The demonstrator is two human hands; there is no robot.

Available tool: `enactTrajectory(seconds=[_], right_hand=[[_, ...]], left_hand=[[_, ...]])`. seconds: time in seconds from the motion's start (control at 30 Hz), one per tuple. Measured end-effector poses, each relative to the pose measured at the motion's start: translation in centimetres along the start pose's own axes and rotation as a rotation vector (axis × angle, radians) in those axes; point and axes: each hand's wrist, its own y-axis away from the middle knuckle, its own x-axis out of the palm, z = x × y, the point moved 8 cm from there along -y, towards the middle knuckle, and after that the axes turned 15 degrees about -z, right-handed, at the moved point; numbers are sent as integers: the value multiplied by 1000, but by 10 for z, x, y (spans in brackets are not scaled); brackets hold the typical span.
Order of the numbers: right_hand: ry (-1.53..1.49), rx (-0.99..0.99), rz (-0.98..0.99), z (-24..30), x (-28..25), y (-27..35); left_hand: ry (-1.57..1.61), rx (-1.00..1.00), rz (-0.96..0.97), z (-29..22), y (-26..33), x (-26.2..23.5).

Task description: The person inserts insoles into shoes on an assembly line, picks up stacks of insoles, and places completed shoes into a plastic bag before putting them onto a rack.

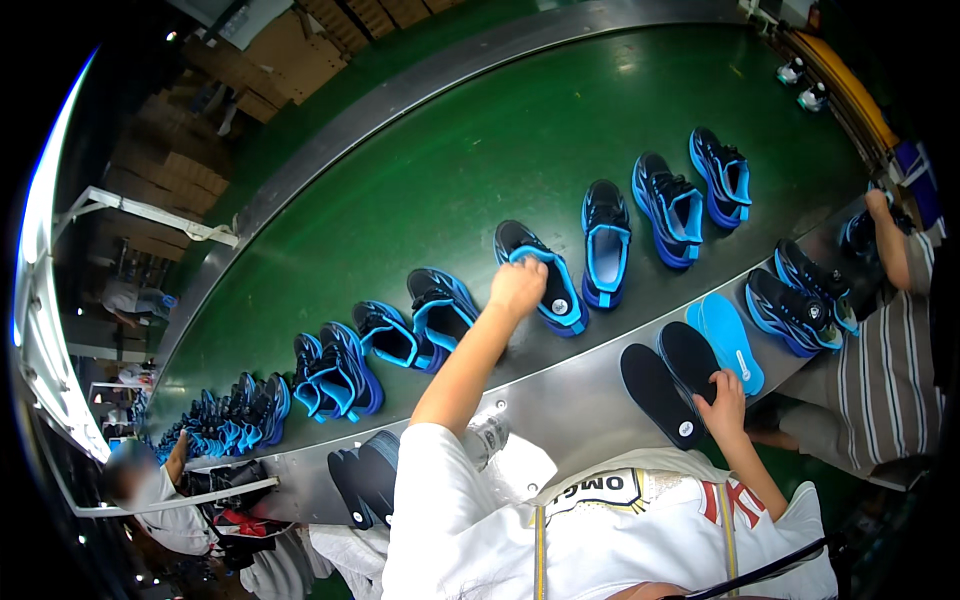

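Observation:
My left hand (518,285) is stretched out over the green conveyor belt (480,160) and closed on the collar of a black and blue sports shoe (556,296). My right hand (724,398) lies on the metal ledge (560,400) in front of the belt, fingers gripping the edge of a black insole (688,358). A second black insole (655,395) lies just to its left. Two bright blue insoles (728,338) lie beside them on the right.
A row of black and blue shoes (610,245) runs along the belt from left (335,375) to far right (722,178). A stack of dark insoles (365,480) lies at lower left. A person in a striped shirt (890,350) works at right beside two shoes (800,305). Another person (150,490) stands at left.

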Motion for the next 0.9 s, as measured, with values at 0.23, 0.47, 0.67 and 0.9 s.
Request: enactTrajectory(seconds=[0.23, 0.47, 0.67, 0.9], right_hand=[[-95, 73, 116, -18, 0, -2], [-565, 325, 262, -17, -19, -26], [-892, 403, 140, 1, -27, -74], [-809, 162, 16, 40, -54, -163]], left_hand=[[1083, -486, -118, -12, -3, -50], [988, -607, -203, 13, -47, -43], [511, -149, -41, -43, -87, -19], [469, -212, -98, -33, -124, -11]])
